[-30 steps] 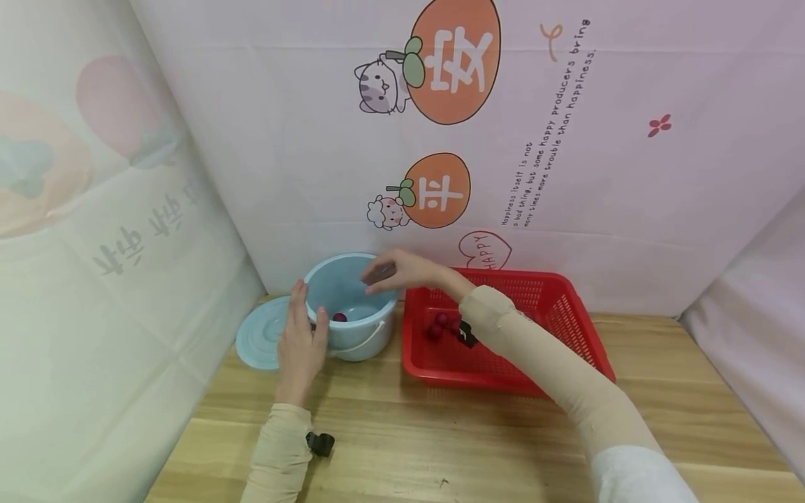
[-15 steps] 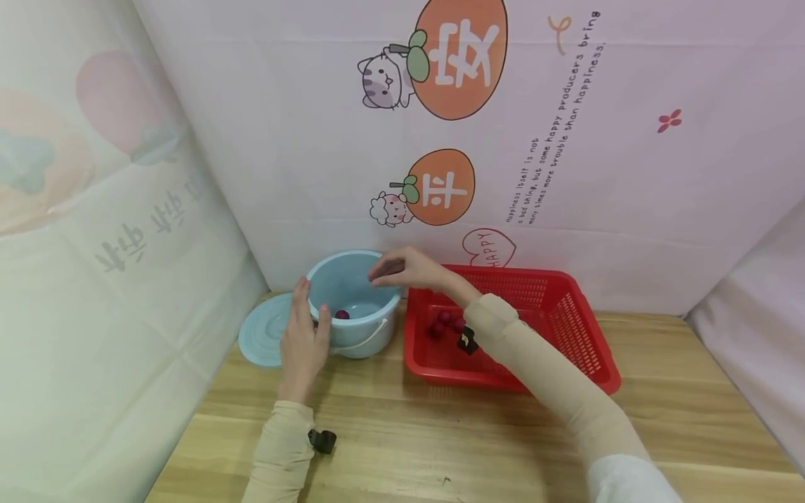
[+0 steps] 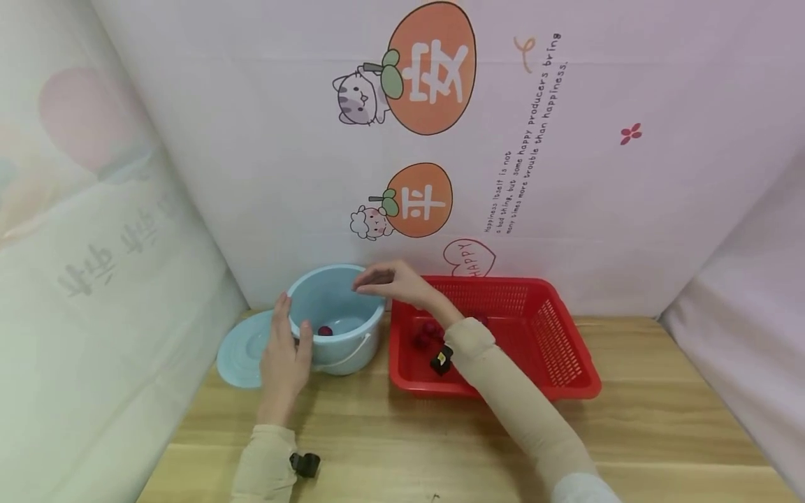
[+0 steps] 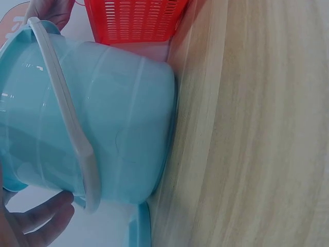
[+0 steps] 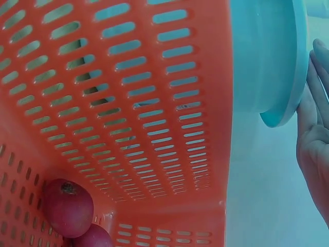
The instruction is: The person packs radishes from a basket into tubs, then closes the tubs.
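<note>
A light blue bucket with a white handle stands at the back left, a dark red round item inside it. My left hand rests against the bucket's left side, fingers relaxed. Over the bucket's right rim, my right hand hovers with fingers bent a little and nothing visible between them. The red basket is right of the bucket, under my right forearm. Several dark red round items lie in it, onion-like in the right wrist view, such as this onion.
A light blue lid lies on the wooden table left of the bucket, partly behind my left hand. Printed white cloth stands behind the bucket and basket, with more cloth at both sides.
The head view has shifted, moving the whole scene left and slightly down. Both hands keep nearly the same places at the bucket; another dark red item shows in the basket beside my right forearm.
</note>
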A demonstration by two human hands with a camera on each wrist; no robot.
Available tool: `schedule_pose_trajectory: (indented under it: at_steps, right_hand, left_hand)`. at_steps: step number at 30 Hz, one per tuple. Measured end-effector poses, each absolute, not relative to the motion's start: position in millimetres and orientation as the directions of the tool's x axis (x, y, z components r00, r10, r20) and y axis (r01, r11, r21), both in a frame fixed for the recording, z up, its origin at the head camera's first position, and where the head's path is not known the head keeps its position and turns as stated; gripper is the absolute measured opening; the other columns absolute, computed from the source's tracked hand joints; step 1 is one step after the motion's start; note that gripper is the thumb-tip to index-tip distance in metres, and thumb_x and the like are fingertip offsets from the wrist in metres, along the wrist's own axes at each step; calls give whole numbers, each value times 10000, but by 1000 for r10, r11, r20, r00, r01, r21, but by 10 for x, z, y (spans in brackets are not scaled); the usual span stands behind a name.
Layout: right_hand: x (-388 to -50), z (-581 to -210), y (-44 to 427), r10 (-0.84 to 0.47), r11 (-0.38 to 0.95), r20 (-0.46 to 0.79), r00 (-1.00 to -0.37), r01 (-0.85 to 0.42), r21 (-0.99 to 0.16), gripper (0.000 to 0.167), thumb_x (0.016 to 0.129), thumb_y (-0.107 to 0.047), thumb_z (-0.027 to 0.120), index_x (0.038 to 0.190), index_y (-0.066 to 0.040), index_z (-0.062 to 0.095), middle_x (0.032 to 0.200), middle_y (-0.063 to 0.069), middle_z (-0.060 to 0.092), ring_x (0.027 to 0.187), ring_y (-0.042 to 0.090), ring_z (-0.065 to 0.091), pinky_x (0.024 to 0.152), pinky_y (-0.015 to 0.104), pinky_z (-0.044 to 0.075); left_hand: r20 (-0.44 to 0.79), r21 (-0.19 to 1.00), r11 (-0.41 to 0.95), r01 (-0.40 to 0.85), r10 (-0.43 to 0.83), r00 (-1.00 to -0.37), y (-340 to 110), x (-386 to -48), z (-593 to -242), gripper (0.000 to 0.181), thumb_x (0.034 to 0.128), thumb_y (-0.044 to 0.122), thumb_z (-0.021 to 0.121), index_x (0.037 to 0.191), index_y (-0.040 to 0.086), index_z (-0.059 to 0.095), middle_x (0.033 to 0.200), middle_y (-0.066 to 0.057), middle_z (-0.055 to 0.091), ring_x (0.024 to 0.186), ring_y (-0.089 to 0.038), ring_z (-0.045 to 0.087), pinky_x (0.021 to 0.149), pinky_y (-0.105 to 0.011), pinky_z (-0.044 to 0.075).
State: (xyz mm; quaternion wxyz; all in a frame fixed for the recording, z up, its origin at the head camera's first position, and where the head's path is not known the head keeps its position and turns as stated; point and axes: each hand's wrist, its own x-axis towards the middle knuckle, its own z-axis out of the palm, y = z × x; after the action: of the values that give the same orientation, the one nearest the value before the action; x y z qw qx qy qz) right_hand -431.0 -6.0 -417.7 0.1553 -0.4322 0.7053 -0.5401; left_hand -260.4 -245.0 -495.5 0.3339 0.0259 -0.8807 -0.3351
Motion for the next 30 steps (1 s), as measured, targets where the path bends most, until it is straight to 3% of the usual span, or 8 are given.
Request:
schedule_pose_trajectory:
  at_steps: [5, 30]
  right_hand:
    - [-4295, -4197, -79, -776, 41, 239, -584, -425, -904, 251, 992, -214, 766, 1238, -161, 778, 1195, 13, 776, 1172, 198, 702, 1018, 380, 549]
    - [-4268, -4219, -63, -762, 32, 234, -604, -396, -918, 226, 992, -170, 763, 1212, -121, 786, 1195, 64, 776, 1172, 212, 707, 1024, 379, 546]
  left_hand:
    - [574, 609, 772, 182, -270, -773, -2479, -2585, -4967, 647, 1121, 395, 456, 1674, 108, 282, 1731, -18, 290, 954, -458, 661, 638, -617, 517]
    - [560, 623, 765, 165, -288, -777, -2429, -2580, -4959, 650, 1124, 424, 433, 1669, 99, 294, 1730, -19, 293, 960, -443, 659, 673, -598, 521]
